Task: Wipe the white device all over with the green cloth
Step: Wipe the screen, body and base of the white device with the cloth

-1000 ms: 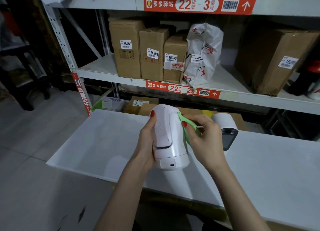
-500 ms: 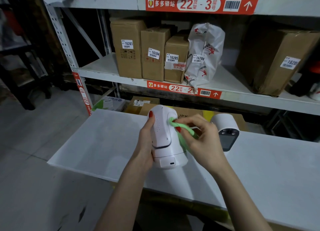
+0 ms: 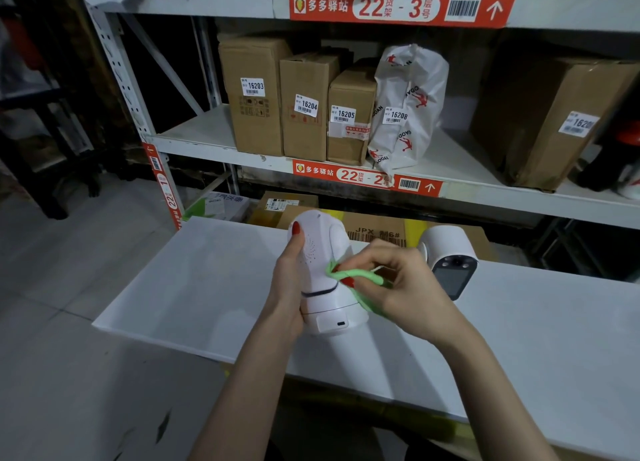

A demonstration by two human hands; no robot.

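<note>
Above the white desk [image 3: 194, 287], the white device [image 3: 323, 270] sits in much the same spot as half a second ago, but the green cloth [image 3: 356, 276] has slid inward from the device's right flank onto its rear face, just above the dark seam that rings the body. The right hand [image 3: 405, 287] has shifted left with it.

Behind the desk, the shelf rack [image 3: 194, 138] carries three cardboard boxes [image 3: 304, 110] labelled 16203, 16204 and 16205, side by side and touching, then a white plastic parcel bag [image 3: 408, 107] labelled 16208 leaning against them, and a larger box [image 3: 550, 114] well apart to the right. What the boxes hold cannot be seen.

The left hand [image 3: 287, 287] grips the device from its left side, thumb stretched up along the speaker holes, fingers curled round the far side out of sight; the device stands upright, its base at or just over the desk. The right hand pinches the bunched cloth between thumb and curled fingers and presses it on the device. A second white camera [image 3: 450, 259] stands on the desk just right of that hand.
</note>
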